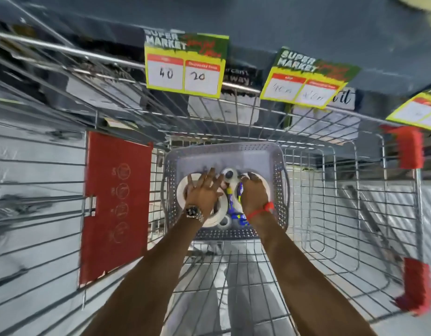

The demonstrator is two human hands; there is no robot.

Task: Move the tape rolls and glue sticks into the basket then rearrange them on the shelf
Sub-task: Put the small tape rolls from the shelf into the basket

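1. White tape rolls (185, 190) and blue glue sticks (240, 191) already lie in the grey perforated plastic basket (224, 154); shelving remains.
2. Left hand (203, 190) rests flat, fingers straight; right hand (254, 192) curls down, grasp unclear.

The basket (224, 151) is matt grey plastic with perforated walls. Around it, the trolley (318, 214) is bare, shiny metal wire with red plastic corner guards (409, 147) and a flat red plastic flap (114, 204) to the basket's left. Inside the basket, white tape rolls (215, 220) look smooth and the glue sticks (237, 215) glossy blue. Above hang paper price cards (185, 63).
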